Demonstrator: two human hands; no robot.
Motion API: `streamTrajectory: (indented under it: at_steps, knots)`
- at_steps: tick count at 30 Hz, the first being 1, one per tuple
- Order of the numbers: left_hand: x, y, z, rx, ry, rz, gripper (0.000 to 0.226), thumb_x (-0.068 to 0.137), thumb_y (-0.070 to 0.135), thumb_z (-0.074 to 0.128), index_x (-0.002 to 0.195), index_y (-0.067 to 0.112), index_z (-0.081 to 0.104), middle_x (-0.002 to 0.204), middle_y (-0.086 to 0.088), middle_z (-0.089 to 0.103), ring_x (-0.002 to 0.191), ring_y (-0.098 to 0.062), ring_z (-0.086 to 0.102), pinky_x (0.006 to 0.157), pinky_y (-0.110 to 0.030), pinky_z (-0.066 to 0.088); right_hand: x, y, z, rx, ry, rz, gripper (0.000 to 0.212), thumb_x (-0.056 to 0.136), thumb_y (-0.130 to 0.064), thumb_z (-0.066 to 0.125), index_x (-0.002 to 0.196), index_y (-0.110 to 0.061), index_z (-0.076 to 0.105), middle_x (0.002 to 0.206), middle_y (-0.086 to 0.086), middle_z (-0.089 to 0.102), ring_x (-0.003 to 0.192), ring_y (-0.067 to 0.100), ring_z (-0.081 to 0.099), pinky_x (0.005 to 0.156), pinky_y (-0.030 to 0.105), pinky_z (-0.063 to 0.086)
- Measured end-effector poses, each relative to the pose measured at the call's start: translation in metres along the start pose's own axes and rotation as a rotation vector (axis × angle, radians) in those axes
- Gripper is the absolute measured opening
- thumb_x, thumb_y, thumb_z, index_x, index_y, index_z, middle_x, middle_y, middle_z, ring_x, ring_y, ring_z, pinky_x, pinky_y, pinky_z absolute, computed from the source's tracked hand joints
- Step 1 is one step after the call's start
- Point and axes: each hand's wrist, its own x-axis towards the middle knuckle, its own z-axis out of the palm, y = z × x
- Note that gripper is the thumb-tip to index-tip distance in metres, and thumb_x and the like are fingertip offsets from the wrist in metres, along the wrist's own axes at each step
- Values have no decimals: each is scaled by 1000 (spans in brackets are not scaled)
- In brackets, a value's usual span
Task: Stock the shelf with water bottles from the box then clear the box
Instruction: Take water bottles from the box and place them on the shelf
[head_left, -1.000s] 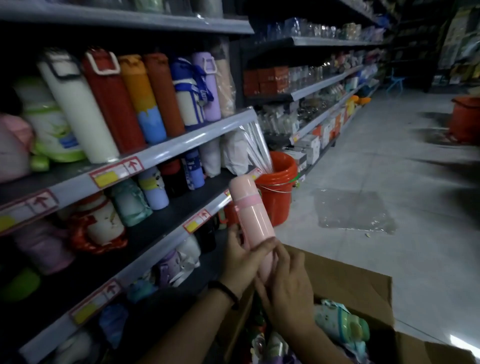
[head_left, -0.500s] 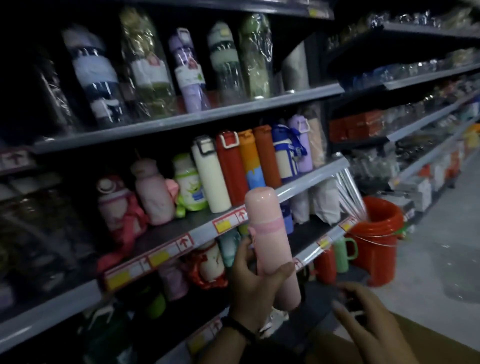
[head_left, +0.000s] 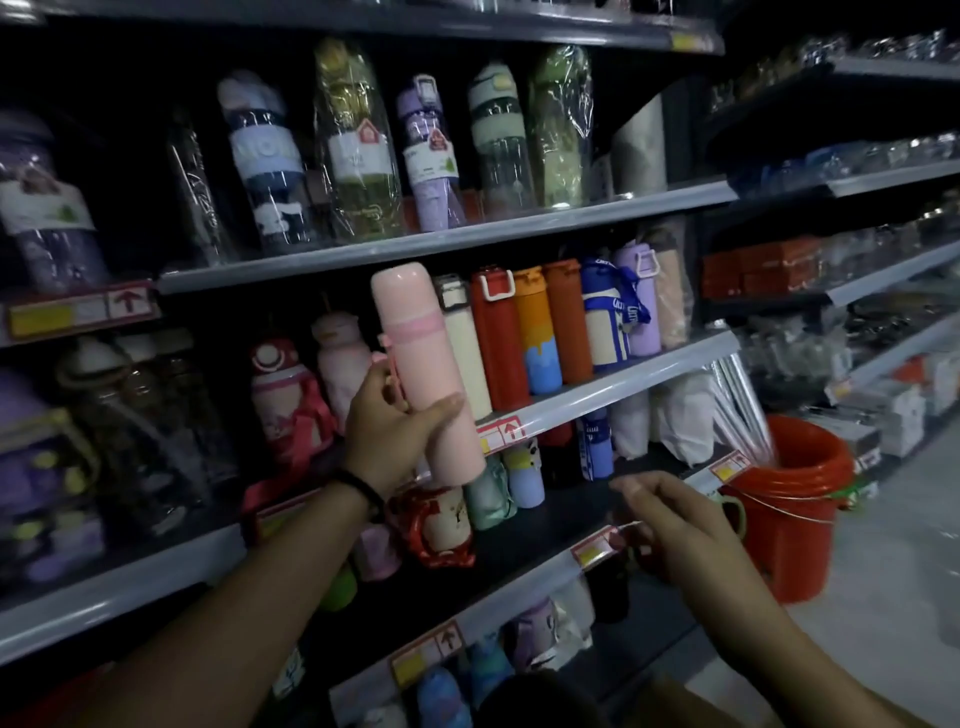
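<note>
My left hand (head_left: 392, 431) grips a tall pink water bottle (head_left: 421, 358) around its lower half and holds it upright in front of the middle shelf (head_left: 623, 400). The bottle's cap sits level with the row of cream, red and orange bottles (head_left: 519, 332) standing on that shelf. My right hand (head_left: 675, 525) hovers lower and to the right, fingers loosely spread and holding nothing, in front of the lower shelf (head_left: 519, 597). A corner of the cardboard box (head_left: 670, 706) shows at the bottom edge.
Wrapped bottles (head_left: 363, 150) fill the upper shelf. Small cartoon bottles (head_left: 441, 525) stand on the lower shelf. Stacked red buckets (head_left: 795, 499) sit on the floor to the right, with more shelving beyond them.
My left hand has lifted the pink bottle from above the box up to the middle shelf. My right hand let go of it and dropped away to the right. The view swung toward the shelves.
</note>
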Motion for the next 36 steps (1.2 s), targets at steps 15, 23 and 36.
streamTrajectory:
  at_steps: [15, 23, 36]
  knots:
    - [31, -4, -12, 224, 96, 24, 60, 63, 45, 92, 109, 34, 56, 118, 3, 69, 104, -20, 70, 92, -49, 60, 1, -8, 23, 106, -130, 18, 30, 105, -37, 56, 114, -11, 68, 112, 20, 71, 86, 18, 71, 76, 36, 55]
    - [44, -4, -15, 346, 110, 95, 75, 74, 20, 92, 138, 17, 53, 137, -2, 61, 119, -19, 61, 96, -34, 50, 2, -8, 20, 116, -128, 1, 28, 105, -39, 57, 113, -15, 69, 109, 16, 74, 86, 16, 72, 76, 35, 55]
    - [90, -33, -4, 322, 26, -174, 69, 72, 34, 91, 127, 22, 51, 130, -4, 64, 110, -33, 65, 71, -59, 63, 1, -5, 17, 101, -150, 11, 25, 104, -40, 56, 111, -21, 70, 110, 13, 73, 89, 19, 71, 76, 35, 56]
